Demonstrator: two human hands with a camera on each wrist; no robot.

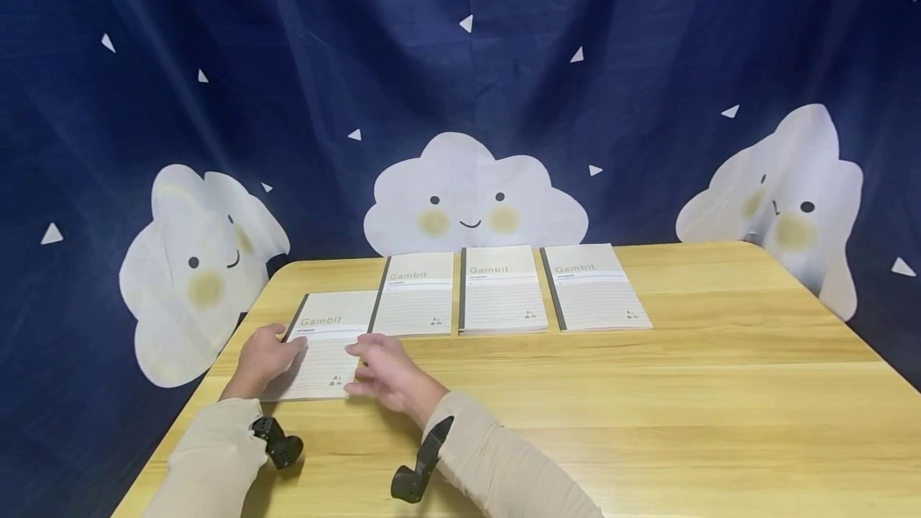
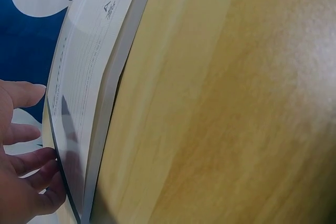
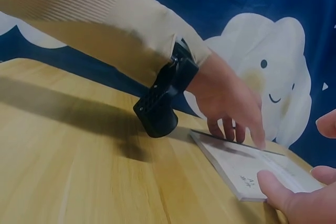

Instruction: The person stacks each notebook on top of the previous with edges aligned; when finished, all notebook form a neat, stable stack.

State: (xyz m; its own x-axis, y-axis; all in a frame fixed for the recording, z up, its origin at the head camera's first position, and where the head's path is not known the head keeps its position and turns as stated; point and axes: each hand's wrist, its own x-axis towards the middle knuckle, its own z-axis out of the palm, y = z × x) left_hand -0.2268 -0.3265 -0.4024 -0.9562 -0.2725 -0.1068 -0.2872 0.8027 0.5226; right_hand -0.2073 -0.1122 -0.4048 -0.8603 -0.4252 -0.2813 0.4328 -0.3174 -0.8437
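A white "Gambit" notebook with a dark spine lies flat at the table's left side, between both hands. My left hand is at its spine edge; in the left wrist view its loosely bent fingers stand along that dark edge, and in the head view the thumb lies over the cover. My right hand is at the opposite long edge, fingers spread. Its thumb is right at the notebook's near corner in the right wrist view. Neither hand is curled round the notebook.
Behind, in a row on the wooden table, lie three similar notebooks: a left one, a middle one and a right one. The left one adjoins the handled notebook's upper right corner. A blue curtain hangs behind the table.
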